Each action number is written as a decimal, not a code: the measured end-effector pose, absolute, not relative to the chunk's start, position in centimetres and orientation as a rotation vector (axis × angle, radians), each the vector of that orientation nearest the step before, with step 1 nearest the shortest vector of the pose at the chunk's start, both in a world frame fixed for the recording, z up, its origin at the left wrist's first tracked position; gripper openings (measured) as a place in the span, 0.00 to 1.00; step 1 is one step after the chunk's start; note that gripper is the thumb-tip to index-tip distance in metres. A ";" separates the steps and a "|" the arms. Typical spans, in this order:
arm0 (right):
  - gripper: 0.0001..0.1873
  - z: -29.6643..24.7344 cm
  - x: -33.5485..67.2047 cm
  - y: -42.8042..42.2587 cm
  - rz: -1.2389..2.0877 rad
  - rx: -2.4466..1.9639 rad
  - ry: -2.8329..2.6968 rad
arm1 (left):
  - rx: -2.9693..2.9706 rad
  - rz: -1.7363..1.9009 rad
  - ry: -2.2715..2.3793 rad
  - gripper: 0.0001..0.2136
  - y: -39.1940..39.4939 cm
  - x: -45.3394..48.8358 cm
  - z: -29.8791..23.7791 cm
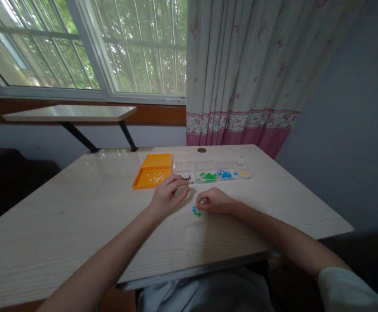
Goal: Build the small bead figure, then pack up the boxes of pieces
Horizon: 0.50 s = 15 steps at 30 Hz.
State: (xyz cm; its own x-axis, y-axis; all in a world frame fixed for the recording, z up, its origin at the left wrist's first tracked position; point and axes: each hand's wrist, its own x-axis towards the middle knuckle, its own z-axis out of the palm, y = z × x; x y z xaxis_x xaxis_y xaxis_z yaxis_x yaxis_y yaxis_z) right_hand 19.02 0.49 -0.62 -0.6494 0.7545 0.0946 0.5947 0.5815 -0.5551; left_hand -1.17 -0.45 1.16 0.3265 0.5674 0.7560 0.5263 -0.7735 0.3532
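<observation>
My left hand (167, 196) hovers over the table beside a clear compartment box (212, 166), its fingers pinched on a thin tool whose tip points at the compartment of dark beads (184, 177). My right hand (212, 201) rests on the table as a loose fist, and what it holds, if anything, is hidden. A small pile of blue and green beads (196, 211) lies just left of that hand. The box also holds green beads (207, 176), blue beads (224, 174) and yellow beads (244, 173).
An orange tray (146, 180) with several white beads stands left of the box. The pale wooden table (78, 208) has a round cable hole (201, 150) at its far edge. A window, a shelf and a patterned curtain (241, 73) lie behind.
</observation>
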 end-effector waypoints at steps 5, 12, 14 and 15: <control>0.09 -0.7 19.0 0.5 0.743 -1.112 -2.467 | 2.596 1.369 1.077 0.06 0.5 -2.4 1.3; 0.10 -1.1 19.1 0.9 0.813 -1.105 -2.375 | 2.639 0.921 1.725 0.11 3.8 -7.5 1.7; 0.11 -1.2 19.2 1.1 0.848 -1.095 -2.347 | 2.601 0.833 1.851 0.12 4.6 -8.7 1.2; 0.11 -1.3 19.3 1.2 0.869 -1.088 -2.335 | 2.588 0.794 1.892 0.12 4.9 -9.1 0.9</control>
State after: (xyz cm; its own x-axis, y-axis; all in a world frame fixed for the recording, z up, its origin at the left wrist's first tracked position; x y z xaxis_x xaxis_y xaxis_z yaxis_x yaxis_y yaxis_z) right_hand 19.26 1.18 -1.27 -0.6056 0.7884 0.1081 0.5260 0.4986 -0.6891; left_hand -9.07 4.89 0.88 0.2329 0.8536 0.4660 0.9306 -0.3347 0.1480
